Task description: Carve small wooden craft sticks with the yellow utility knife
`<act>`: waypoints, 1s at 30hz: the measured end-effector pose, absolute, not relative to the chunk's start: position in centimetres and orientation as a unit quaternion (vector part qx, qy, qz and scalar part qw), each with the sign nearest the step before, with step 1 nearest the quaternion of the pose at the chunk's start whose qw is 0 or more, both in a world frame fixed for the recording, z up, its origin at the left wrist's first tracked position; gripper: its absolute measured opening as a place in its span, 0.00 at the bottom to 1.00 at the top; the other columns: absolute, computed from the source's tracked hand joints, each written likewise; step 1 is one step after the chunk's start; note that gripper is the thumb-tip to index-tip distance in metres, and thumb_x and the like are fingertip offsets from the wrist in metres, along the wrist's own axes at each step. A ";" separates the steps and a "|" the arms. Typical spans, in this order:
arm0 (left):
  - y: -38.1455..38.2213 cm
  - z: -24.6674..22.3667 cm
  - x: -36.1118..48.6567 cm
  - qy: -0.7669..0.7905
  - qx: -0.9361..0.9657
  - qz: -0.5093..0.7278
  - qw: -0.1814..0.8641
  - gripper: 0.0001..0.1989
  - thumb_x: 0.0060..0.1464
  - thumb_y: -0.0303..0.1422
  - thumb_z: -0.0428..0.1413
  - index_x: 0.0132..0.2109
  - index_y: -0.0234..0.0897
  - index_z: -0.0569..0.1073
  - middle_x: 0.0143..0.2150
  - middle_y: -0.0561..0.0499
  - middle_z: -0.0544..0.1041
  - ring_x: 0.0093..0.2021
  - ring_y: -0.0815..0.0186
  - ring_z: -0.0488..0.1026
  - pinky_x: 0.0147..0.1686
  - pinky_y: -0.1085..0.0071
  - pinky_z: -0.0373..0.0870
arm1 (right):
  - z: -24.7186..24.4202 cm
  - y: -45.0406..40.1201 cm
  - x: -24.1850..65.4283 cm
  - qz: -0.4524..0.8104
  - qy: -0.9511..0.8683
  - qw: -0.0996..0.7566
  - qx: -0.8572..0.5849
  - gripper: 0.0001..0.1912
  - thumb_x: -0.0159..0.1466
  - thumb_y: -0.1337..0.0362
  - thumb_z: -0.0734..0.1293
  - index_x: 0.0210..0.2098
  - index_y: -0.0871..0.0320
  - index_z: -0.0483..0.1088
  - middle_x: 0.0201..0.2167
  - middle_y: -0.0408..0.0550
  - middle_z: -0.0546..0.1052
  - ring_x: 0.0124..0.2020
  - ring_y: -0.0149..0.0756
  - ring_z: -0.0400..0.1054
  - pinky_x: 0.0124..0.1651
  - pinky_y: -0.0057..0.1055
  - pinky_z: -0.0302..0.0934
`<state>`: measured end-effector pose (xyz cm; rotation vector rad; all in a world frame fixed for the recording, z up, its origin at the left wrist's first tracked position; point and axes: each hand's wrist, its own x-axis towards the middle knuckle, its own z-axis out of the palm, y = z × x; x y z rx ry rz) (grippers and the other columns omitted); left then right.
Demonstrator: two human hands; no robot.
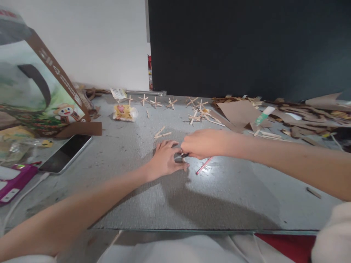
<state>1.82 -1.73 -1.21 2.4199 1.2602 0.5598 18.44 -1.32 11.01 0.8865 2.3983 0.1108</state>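
My right hand (204,143) is closed around a small dark tool (185,155), whose short end shows below the fingers. Most of the tool is hidden, so its kind is unclear. Close beside it, my left hand (166,159) rests on the grey tabletop (131,197) with fingers spread and curved and thumb apart. Anything small under its fingertips is hidden. A pink pencil-like stick (204,166) lies just below my right hand. Beyond my left hand are a few loose wooden sticks (162,133).
Several star shapes of crossed sticks (155,102) stand along the back, near a yellow packet (124,113). To the left are a phone (67,153), a purple box-shaped device (16,180) and a large printed box (35,80). Cardboard scraps (236,111) and a glue stick (264,115) lie at right.
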 end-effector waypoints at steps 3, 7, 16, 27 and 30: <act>-1.8 -1.2 1.7 0.438 0.859 0.200 0.175 0.18 0.53 0.50 0.69 0.46 0.46 0.82 0.61 0.45 0.74 0.67 0.43 0.63 0.65 0.44 0.60 | 11.2 -1.4 18.3 0.018 0.889 0.293 0.352 0.11 0.67 0.70 0.64 0.38 0.58 0.80 0.28 0.50 0.78 0.26 0.38 0.69 0.29 0.32 0.51; -1.9 -1.1 1.7 0.435 0.865 0.195 0.161 0.19 0.53 0.52 0.68 0.47 0.47 0.83 0.63 0.45 0.74 0.67 0.44 0.64 0.64 0.44 0.60 | 11.9 -1.7 18.3 -0.038 0.867 0.285 0.406 0.11 0.68 0.67 0.65 0.41 0.58 0.80 0.34 0.53 0.79 0.27 0.38 0.69 0.29 0.32 0.51; -2.6 -1.0 2.0 0.459 0.858 0.198 0.121 0.21 0.52 0.52 0.69 0.46 0.44 0.83 0.62 0.43 0.74 0.65 0.44 0.66 0.65 0.45 0.61 | 12.2 -2.5 17.9 -0.072 0.834 0.280 0.470 0.11 0.69 0.66 0.63 0.45 0.59 0.77 0.45 0.56 0.78 0.27 0.35 0.68 0.29 0.31 0.53; -2.3 -0.7 1.7 0.460 0.858 0.175 0.148 0.24 0.54 0.56 0.66 0.49 0.44 0.83 0.66 0.41 0.72 0.69 0.40 0.61 0.66 0.38 0.55 | 10.9 -3.6 19.3 -0.033 0.860 0.226 0.457 0.15 0.69 0.70 0.61 0.41 0.58 0.81 0.34 0.54 0.81 0.28 0.39 0.72 0.29 0.31 0.52; -1.4 -0.7 1.2 0.440 0.865 0.168 0.173 0.26 0.53 0.58 0.65 0.49 0.46 0.84 0.68 0.41 0.71 0.71 0.39 0.59 0.68 0.37 0.54 | 10.3 -2.9 21.0 -0.029 0.889 0.180 0.421 0.16 0.70 0.68 0.62 0.44 0.54 0.83 0.34 0.53 0.82 0.29 0.39 0.73 0.30 0.32 0.51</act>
